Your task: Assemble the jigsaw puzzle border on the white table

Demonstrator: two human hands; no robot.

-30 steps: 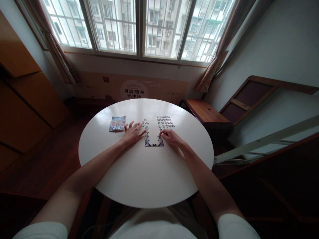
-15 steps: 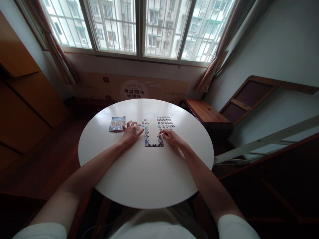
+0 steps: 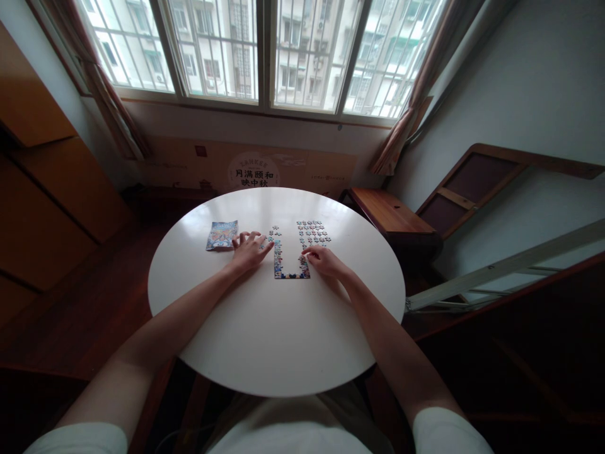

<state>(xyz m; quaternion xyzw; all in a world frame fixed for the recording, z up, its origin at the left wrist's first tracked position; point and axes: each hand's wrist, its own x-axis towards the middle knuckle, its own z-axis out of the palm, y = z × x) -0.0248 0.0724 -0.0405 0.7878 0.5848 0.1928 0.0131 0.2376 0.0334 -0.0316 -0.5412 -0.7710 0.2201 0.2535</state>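
Nearest are the person's pale sleeves (image 3: 447, 432), and beyond them bare forearms (image 3: 373, 302) reach in over a round white table (image 3: 283, 334). The puzzle (image 3: 292, 276) lies flat on the table, between the two hands. It is a U of joined parts with its closed end towards the person: a dark blue near strip flecked with yellow, and two narrow, many-coloured sides in blues, reds and pale tones (the white tabletop shows through the middle). The inner edge is ragged with knobs and notches, while the outer edge runs straight.

The right hand (image 3: 324, 260) is narrow, its fingertips gathered at the puzzle's right side; whether they pinch a piece, I cannot tell. The left hand (image 3: 248, 252) is wide, fingers spread and bent over the table, with the thumb reaching close to the puzzle's left side.

Slightly farther off, loose pieces (image 3: 312, 228) sit in rough rows beyond the right hand, and a smaller cluster (image 3: 276, 233) lies beyond the puzzle's left side. A crinkled picture sheet (image 3: 221, 235), blue with orange, rests just beside the left hand.

Past the table stand a wooden bench (image 3: 392, 214), a tan banner (image 3: 189, 164) and a barred window (image 3: 217, 57).
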